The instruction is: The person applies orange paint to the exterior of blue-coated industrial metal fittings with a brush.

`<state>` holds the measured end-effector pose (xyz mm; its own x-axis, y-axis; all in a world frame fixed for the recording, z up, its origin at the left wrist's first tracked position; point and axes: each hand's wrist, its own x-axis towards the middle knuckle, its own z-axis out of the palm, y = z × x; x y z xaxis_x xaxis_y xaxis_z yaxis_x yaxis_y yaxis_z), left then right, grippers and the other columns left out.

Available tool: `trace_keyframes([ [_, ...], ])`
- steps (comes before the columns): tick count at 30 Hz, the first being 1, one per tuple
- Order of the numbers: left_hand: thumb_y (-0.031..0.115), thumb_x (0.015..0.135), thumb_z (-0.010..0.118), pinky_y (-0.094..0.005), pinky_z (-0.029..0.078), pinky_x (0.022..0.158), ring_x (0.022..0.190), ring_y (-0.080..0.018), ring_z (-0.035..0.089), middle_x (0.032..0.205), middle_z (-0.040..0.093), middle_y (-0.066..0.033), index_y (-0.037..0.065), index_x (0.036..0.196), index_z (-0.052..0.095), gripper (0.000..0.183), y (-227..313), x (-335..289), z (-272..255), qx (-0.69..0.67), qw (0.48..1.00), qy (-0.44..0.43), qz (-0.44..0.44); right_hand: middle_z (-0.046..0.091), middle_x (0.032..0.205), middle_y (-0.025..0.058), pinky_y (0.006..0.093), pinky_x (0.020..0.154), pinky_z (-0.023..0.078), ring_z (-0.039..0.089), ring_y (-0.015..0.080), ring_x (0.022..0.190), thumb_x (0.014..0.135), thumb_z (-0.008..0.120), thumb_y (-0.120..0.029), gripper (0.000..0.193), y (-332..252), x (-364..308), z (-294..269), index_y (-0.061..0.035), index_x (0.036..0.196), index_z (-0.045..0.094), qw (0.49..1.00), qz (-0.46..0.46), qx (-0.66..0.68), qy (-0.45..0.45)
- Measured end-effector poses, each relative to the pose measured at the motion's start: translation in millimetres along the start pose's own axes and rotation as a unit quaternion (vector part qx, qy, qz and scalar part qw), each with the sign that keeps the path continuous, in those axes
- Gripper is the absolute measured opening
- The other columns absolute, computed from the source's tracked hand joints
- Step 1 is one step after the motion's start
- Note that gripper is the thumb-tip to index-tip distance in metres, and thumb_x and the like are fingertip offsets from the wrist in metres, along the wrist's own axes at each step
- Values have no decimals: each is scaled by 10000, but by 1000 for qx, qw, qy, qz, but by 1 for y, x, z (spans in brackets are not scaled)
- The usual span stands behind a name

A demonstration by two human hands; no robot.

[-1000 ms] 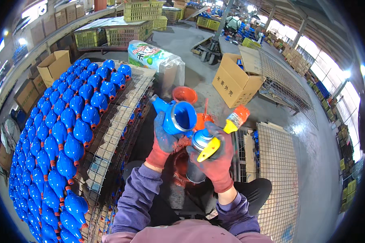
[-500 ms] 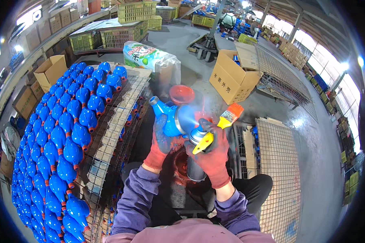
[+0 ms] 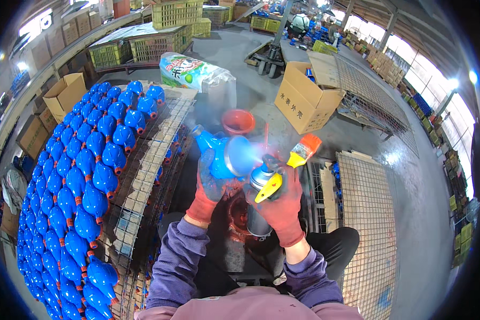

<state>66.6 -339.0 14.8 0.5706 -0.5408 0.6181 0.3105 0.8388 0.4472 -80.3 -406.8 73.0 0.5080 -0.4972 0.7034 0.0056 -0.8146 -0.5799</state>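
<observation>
**In front of you: blue casing (image 3: 212,155) under mist (image 3: 247,155)**

Your left hand (image 3: 210,180) has its fingers curled around the casing, whose wide rimmed mouth faces right. Your right hand (image 3: 280,198) grasps 2 things: 1 spray can (image 3: 260,176), nozzle toward that mouth, and 1 yellow-handled brush (image 3: 300,153). Beyond stands 1 red bowl (image 3: 238,122); at left, red-ended blue pieces (image 3: 85,192) lie in rows on a wire rack (image 3: 144,184).

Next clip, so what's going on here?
The person's left hand holds a blue fitting, its open end facing a spray can in the right hand, with pale mist between them. The right hand also holds a yellow-handled brush. Rows of blue pieces sit on a rack at left.
</observation>
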Motion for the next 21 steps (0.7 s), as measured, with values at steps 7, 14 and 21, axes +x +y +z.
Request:
trace_keyframes([
  [7,367,887,577,-398,516,904,1078,-248,592,1224,551,-146,41,1336,367,593,3,0,-11,221,974,27,-39,570,1187,120,366,909,482,576,229,1072,583,831,-61,691,13,-11,3,-6,1192,509,991,-63,116,-14],
  [14,398,741,808,-413,474,959,1179,-282,521,1337,436,-167,41,1397,231,944,4,-12,-38,428,899,37,84,583,1201,149,394,969,448,568,287,1122,644,824,-173,737,80,-100,27,-48,1295,502,962,167,83,-197],
  [21,513,730,770,-446,384,1058,1195,-312,519,1358,430,-189,30,1417,200,1015,2,-18,-46,556,811,74,165,628,987,129,407,817,483,628,327,952,699,765,-146,504,154,-241,111,-98,1162,571,929,79,-1,-361],
])
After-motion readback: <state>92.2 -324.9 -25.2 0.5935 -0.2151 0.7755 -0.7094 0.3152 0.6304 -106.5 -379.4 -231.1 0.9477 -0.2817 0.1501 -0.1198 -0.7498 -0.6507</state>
